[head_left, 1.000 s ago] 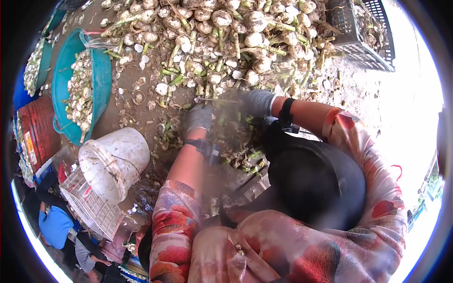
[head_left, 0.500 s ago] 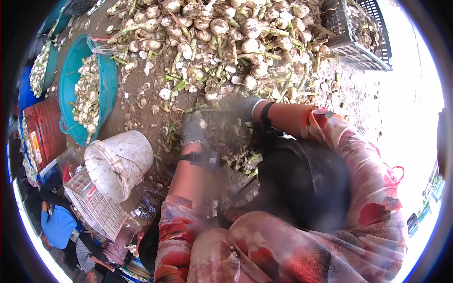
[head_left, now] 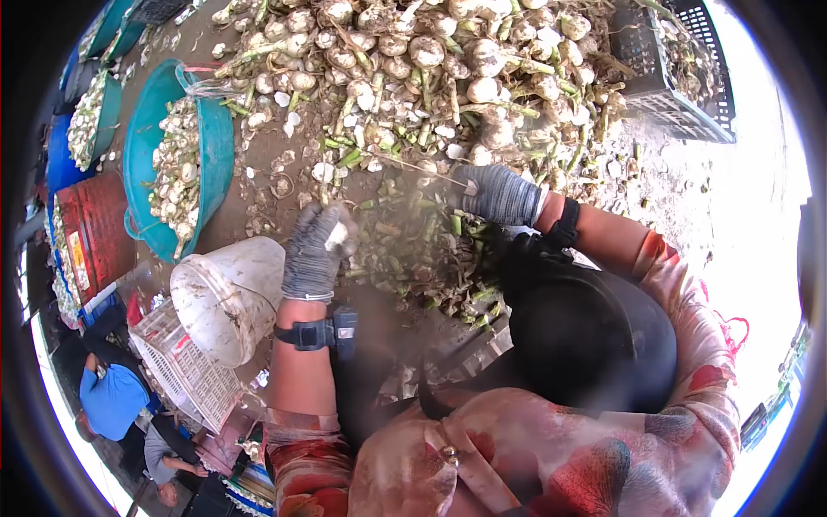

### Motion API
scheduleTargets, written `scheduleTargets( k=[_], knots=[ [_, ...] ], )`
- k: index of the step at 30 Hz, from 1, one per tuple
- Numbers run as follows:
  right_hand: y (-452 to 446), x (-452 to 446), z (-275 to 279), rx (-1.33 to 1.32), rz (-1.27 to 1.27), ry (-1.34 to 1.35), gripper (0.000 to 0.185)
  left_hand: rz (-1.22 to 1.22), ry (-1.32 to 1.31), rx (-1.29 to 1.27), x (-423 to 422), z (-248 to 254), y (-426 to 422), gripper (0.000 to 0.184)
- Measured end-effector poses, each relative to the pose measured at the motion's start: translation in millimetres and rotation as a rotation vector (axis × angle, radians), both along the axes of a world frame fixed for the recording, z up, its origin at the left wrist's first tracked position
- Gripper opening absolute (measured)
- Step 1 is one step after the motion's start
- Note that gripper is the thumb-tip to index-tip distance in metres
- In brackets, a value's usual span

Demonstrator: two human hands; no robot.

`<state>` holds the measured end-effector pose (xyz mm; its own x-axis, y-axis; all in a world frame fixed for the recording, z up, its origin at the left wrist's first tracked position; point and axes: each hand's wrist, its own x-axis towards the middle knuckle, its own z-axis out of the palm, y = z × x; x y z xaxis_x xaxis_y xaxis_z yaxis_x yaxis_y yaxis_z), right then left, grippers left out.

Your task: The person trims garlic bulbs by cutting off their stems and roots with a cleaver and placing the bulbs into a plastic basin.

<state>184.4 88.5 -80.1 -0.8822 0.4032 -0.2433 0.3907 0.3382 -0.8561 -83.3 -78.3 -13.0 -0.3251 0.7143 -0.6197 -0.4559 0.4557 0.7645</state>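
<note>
Hiding part of a bulb point(head_left: 339, 234), left hand point(head_left: 312, 248) clasps it — right hand point(head_left: 500, 195) grips an indistinct strip point(head_left: 422, 169).

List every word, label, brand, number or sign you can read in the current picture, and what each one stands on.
No text can be read.
Yellow-and-white label on the red bucket: too small and blurred to read.
Pale-faced device on the left wristband: no legible marking.
</note>
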Motion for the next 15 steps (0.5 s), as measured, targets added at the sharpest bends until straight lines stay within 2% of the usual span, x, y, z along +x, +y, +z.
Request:
scheduleTargets(
  k=[1,2,3,4,6,7,8,9,10,11,14,15],
  knots=[
    [2,-1,12,0.035,-0.033,0.181,0.032,-0.007,-0.021,-0.045,14,-11,1,0.022],
    [3,-2,22,-0.007,-0.043,0.084,0.032,-0.052,0.078,-0.094,31,-11,6,0.022],
    [6,-6,37,0.038,0.006,0.148,0.034,-0.054,0.065,-0.095,42,-19,6,0.022],
    [5,-9,47,0.063,0.043,0.142,0.033,-0.146,0.341,0.041,52,-28,3,0.022],
    [5,-10,36,0.089,0.081,0.141,0.033,-0.284,0.440,0.013,57,-13,11,0.024],
    [4,-10,3,0.096,0.154,-0.015,0.032,-0.284,0.444,0.011,57,-5,13,0.024],
    [5,-9,-31,0.107,0.226,-0.168,0.032,-0.277,0.306,-0.004,57,2,14,0.025],
    [10,6,-62,0.111,0.191,-0.287,0.032,-0.265,0.170,-0.016,56,10,15,0.026],
    [22,9,-44,0.094,0.235,-0.561,0.032,-0.239,0.115,-0.077,53,23,16,0.028],
    [18,28,-71,0.167,0.114,-0.398,0.028,-0.235,0.123,-0.076,44,32,19,0.028],
    [26,39,-37,0.089,-0.009,-0.423,0.022,0.018,0.036,0.158,-15,48,17,0.031],
    [27,42,-33,0.084,-0.111,-0.294,0.020,0.107,0.053,0.282,-51,56,22,0.035]
  ],
)
